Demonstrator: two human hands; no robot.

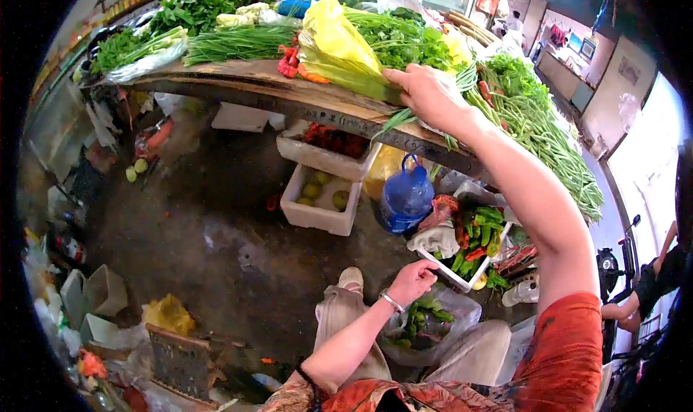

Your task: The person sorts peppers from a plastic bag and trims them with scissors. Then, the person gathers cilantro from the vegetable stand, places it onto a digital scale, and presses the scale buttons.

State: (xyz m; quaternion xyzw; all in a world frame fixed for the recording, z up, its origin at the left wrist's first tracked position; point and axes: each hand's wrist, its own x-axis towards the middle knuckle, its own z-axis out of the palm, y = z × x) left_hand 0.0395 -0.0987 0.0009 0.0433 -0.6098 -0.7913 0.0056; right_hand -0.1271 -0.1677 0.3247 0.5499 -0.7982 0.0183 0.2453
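My right hand [435, 97] reaches to the edge of the vegetable stand, its fingers closed on the end of a yellow plastic bag [332, 40]. Green leaves lie under and around these fingers. Beside the bag are leafy greens [397, 40] and, to its left, a bundle of long thin green stalks [242, 45]. Lower down, my left hand [411, 282], with a bracelet at the wrist, is held over my lap with its fingers curled together. Anything in them is hidden. Just below it sits a clear plastic bag [462, 307] with green vegetables inside.
Long green beans [552, 134] cover the stand's right side. Under it stand white foam boxes [317, 217], a blue water jug [406, 199] and a box of green and red peppers [476, 242]. A wooden crate [180, 361] is lower left. Another person's arm [632, 307] shows at right.
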